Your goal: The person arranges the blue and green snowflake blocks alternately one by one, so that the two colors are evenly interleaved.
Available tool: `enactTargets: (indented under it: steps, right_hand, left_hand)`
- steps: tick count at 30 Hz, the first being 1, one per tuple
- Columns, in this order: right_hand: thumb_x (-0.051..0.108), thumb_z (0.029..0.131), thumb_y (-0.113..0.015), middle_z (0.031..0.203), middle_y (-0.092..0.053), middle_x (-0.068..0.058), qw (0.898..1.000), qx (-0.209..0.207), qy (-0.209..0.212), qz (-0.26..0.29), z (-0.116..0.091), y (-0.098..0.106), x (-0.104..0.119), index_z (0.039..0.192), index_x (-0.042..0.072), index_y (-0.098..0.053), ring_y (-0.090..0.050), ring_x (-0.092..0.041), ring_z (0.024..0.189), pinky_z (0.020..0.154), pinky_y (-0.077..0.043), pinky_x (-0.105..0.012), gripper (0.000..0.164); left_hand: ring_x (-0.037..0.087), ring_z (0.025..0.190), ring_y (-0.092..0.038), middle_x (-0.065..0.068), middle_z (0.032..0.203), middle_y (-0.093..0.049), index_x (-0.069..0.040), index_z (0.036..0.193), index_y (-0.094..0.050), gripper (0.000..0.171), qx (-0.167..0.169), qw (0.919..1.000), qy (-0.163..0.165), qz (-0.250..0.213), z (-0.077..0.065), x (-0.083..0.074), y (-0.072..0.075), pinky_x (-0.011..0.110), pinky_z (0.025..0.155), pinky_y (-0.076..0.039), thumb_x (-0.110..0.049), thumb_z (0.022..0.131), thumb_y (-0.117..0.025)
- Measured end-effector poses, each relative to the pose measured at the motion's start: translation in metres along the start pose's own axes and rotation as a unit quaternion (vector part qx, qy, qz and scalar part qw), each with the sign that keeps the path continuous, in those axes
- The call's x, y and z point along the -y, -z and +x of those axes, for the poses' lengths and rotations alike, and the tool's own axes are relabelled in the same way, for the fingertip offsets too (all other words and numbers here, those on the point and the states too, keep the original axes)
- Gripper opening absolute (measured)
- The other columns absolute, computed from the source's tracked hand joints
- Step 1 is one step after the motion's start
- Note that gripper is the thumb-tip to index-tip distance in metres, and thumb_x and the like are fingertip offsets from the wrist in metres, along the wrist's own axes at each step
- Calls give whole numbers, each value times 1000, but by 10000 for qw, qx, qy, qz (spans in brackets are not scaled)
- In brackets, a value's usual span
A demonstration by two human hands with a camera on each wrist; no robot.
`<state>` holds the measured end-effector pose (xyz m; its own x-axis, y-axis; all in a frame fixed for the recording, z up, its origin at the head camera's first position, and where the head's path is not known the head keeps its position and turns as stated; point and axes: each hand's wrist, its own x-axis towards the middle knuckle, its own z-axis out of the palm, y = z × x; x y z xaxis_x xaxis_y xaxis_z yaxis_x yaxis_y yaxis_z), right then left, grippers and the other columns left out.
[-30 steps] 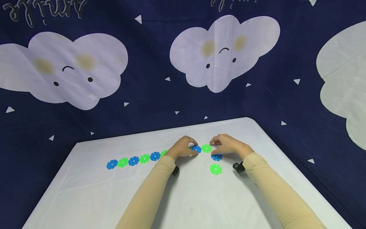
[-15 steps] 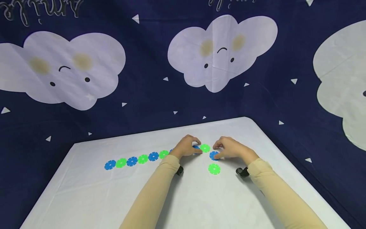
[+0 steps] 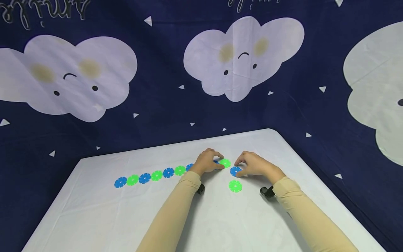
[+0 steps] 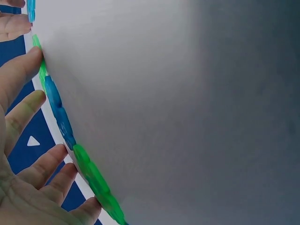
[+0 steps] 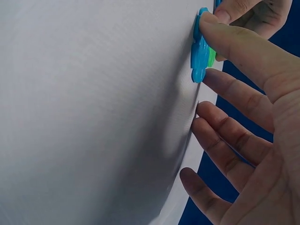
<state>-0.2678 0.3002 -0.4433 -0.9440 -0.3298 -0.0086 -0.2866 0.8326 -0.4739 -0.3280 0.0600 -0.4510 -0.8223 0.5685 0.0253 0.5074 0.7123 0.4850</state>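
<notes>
Near the far edge of the table, my left hand (image 3: 207, 161) holds the thumb and index finger about a green interlocking disc (image 3: 225, 163), the last of a row. Beside it, partly behind the left fingers, is a blue notched disc. Just to the right, my right hand (image 3: 254, 163) pinches another blue disc (image 3: 235, 171) between thumb and index finger; in the right wrist view the thumb lies on one end of this blue disc (image 5: 200, 51). A gap separates it from the green one. Closer to me lies a single green disc (image 3: 235, 186).
A row of alternating blue and green discs (image 3: 145, 178) runs leftward across the white table (image 3: 94, 217), its right part hidden by the left hand. Behind the table hangs a dark blue cloth (image 3: 163, 115) with printed clouds. Each wrist wears a black camera (image 3: 267, 191).
My left hand has shifted right from the blue disc to the green disc at the row's end. The right hand has settled its thumb and index finger on the blue disc.
</notes>
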Motion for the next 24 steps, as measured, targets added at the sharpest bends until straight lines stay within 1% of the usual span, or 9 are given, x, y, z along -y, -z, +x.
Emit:
enactTargets:
  steps: [9,13,15,17,19,22,24]
  right_hand:
    - [29,80,-95,118,-74,-6,10000,-44,-46,-25,-2,0,3,109,14,-84,-67,-31,117,108,-54,-55,35]
    - [28,80,-95,115,-74,-6,10000,-53,-41,26,0,-1,3,108,13,-84,-68,-29,115,106,-55,-54,33]
    - [27,80,-95,112,-73,-5,9999,-31,-55,122,0,-2,3,107,12,-83,-68,-26,111,105,-56,-51,33]
    - [26,80,-95,109,-72,-4,9998,2,-7,182,1,-3,2,107,11,-81,-67,-23,105,100,-57,-47,34]
    - [25,81,-94,103,-70,-3,9995,55,-19,295,1,-4,1,107,11,-77,-65,-18,97,93,-57,-40,34]
    - [23,82,-94,94,-67,-1,9988,116,-5,476,0,-5,-2,107,11,-70,-60,-14,85,79,-53,-31,36]
    - [22,83,-93,89,-65,0,9979,139,-24,632,-1,-6,-3,108,11,-67,-58,-12,80,74,-49,-27,37]
  left_hand:
    - [35,153,-48,15,157,-58,-20,131,-79,41,-16,9999,123,78,0,-4,0,57,129,-36,-33,93,-86]
    - [35,152,-49,15,155,-59,-20,130,-79,40,-37,9999,115,95,0,-3,-1,56,128,-37,-33,93,-86]
    - [35,151,-49,15,155,-60,-20,130,-79,40,-29,9999,101,86,0,-3,-1,55,128,-37,-33,93,-86]
    - [34,151,-50,14,154,-61,-20,129,-79,40,-33,9999,103,64,-1,-3,-1,55,128,-38,-33,92,-87]
    - [34,151,-50,14,153,-61,-20,129,-79,40,-32,9999,110,57,0,-3,-1,55,128,-38,-33,92,-87]
    - [34,151,-50,15,153,-61,-20,129,-80,40,-43,9999,102,49,-1,-3,-1,55,127,-39,-32,92,-87]
    - [34,150,-50,15,153,-61,-20,129,-80,39,-51,9999,103,60,-1,-3,0,54,127,-39,-32,92,-87]
